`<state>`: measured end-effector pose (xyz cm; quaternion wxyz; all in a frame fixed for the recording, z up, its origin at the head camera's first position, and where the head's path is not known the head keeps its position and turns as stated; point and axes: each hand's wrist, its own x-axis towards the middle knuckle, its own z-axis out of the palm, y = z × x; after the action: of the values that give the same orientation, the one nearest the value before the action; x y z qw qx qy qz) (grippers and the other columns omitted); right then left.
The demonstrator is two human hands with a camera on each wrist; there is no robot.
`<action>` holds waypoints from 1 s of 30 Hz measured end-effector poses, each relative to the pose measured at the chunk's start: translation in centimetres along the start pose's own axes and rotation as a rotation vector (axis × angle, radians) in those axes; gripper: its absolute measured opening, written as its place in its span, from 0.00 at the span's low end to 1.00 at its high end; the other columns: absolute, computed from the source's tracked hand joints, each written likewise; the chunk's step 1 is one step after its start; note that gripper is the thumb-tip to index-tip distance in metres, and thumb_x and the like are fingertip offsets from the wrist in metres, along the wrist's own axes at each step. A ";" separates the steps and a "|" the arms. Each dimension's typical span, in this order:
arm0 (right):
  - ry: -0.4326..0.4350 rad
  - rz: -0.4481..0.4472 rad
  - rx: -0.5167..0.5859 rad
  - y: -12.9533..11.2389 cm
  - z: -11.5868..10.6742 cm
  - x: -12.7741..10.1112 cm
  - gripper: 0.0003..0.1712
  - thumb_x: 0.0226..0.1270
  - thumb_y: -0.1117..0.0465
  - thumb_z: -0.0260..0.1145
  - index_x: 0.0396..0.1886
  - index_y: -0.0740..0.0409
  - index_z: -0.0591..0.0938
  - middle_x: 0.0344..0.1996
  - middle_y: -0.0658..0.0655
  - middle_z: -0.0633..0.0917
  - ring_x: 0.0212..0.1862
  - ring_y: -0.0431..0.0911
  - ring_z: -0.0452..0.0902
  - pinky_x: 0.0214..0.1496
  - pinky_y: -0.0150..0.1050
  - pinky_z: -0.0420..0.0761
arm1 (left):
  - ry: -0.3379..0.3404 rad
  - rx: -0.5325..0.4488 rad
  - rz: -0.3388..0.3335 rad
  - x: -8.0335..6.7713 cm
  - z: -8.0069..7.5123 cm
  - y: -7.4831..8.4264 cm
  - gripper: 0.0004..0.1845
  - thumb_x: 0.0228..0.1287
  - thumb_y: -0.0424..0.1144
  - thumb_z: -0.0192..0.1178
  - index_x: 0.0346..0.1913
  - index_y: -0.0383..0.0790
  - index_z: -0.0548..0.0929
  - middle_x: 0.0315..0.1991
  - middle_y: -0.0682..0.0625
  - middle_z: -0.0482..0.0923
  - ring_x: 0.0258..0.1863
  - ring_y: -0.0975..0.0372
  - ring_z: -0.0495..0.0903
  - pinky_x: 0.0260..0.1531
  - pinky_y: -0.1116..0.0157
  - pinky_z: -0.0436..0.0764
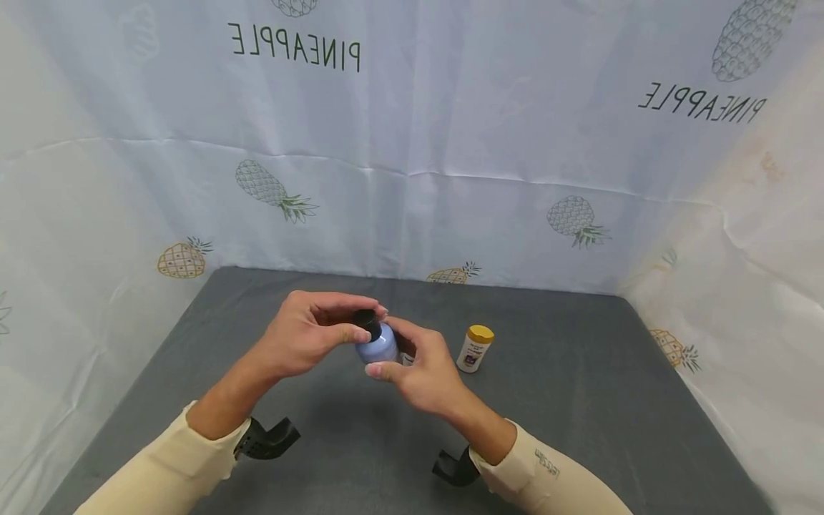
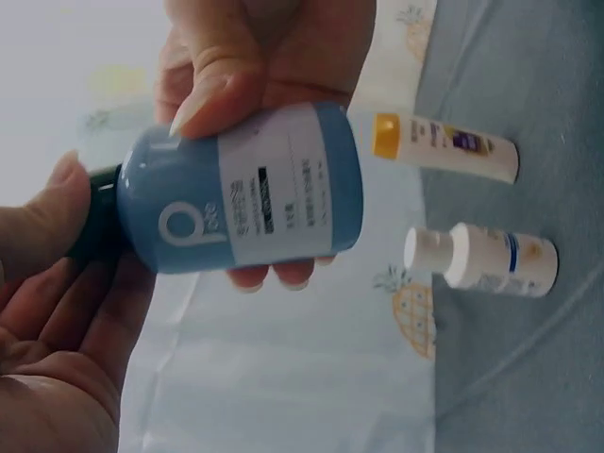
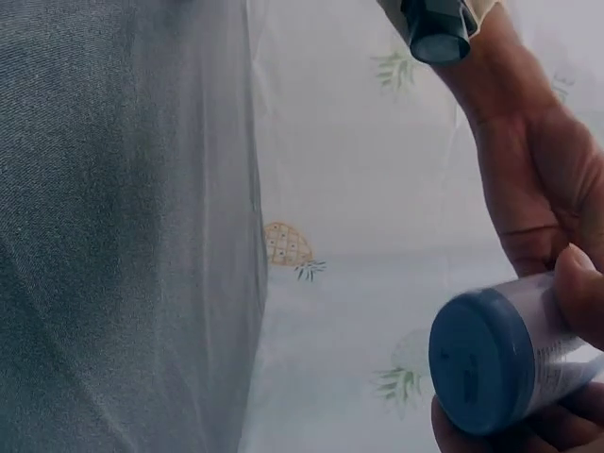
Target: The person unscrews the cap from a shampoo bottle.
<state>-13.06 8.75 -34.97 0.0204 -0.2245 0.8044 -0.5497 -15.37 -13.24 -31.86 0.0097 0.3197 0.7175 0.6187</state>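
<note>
Right hand (image 1: 425, 375) fingers grasp blue bottle (image 1: 378, 348); left hand (image 1: 309, 336) fingers pinch cap (image 1: 367, 322); yellow-capped bottle (image 1: 475, 348) beside.

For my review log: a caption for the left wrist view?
Both hands hold a blue bottle by cap and body above two small bottles.

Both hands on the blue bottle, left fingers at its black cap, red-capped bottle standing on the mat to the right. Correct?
Not quite: the bottle standing on the mat has a yellow cap, not red, as the head view shows. The rest holds: the right hand grips the blue bottle, and the left hand is at its black cap.
</note>
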 end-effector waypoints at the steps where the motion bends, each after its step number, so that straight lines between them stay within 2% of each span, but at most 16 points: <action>1: 0.010 -0.002 0.001 0.0 0.0 0.0 0.37 0.65 0.63 0.77 0.73 0.61 0.75 0.65 0.59 0.84 0.63 0.53 0.84 0.68 0.54 0.82 | 0.014 0.007 -0.002 0.1 0.2 0.1 0.21 0.60 0.22 0.70 0.58 0.24 0.84 0.52 0.34 0.89 0.50 0.69 0.89 0.50 0.67 0.89; 6: 0.054 -0.019 -0.010 -0.1 0.0 -0.3 0.37 0.62 0.65 0.78 0.71 0.60 0.78 0.63 0.60 0.85 0.62 0.54 0.85 0.67 0.55 0.82 | 0.082 0.048 -0.003 0.2 1.3 0.2 0.20 0.59 0.21 0.70 0.56 0.24 0.86 0.50 0.31 0.88 0.48 0.72 0.89 0.50 0.70 0.88; 11: 0.085 -0.039 -0.011 -0.1 0.0 -0.4 0.37 0.61 0.66 0.79 0.70 0.61 0.78 0.63 0.61 0.86 0.61 0.54 0.86 0.66 0.55 0.83 | 0.133 0.085 0.003 0.1 2.0 0.4 0.19 0.60 0.22 0.71 0.55 0.27 0.87 0.50 0.34 0.89 0.48 0.71 0.89 0.50 0.71 0.87; 16: 0.104 -0.040 -0.003 -0.3 0.1 -0.5 0.36 0.59 0.67 0.79 0.69 0.63 0.79 0.62 0.62 0.86 0.60 0.55 0.86 0.64 0.54 0.84 | 0.173 0.116 0.025 -0.2 2.5 0.5 0.18 0.61 0.21 0.69 0.55 0.29 0.88 0.49 0.36 0.90 0.49 0.70 0.90 0.50 0.72 0.87; 24: 0.120 -0.049 -0.009 -0.5 0.2 -0.6 0.35 0.58 0.67 0.80 0.67 0.63 0.81 0.57 0.62 0.89 0.58 0.53 0.88 0.63 0.50 0.86 | 0.232 0.203 0.067 -0.6 3.3 0.8 0.18 0.61 0.24 0.71 0.54 0.32 0.89 0.48 0.39 0.91 0.49 0.60 0.92 0.49 0.74 0.86; 30: 0.141 -0.060 0.005 -0.5 0.1 -0.6 0.35 0.57 0.68 0.80 0.66 0.63 0.82 0.57 0.62 0.89 0.58 0.52 0.88 0.62 0.51 0.86 | 0.269 0.234 0.099 -0.4 3.9 0.8 0.18 0.59 0.23 0.72 0.53 0.32 0.89 0.46 0.40 0.91 0.47 0.60 0.92 0.48 0.75 0.86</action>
<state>-12.34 8.70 -34.64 -0.0523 -0.2092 0.7953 -0.5666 -13.12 -9.93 -32.17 -0.1542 0.2680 0.7627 0.5681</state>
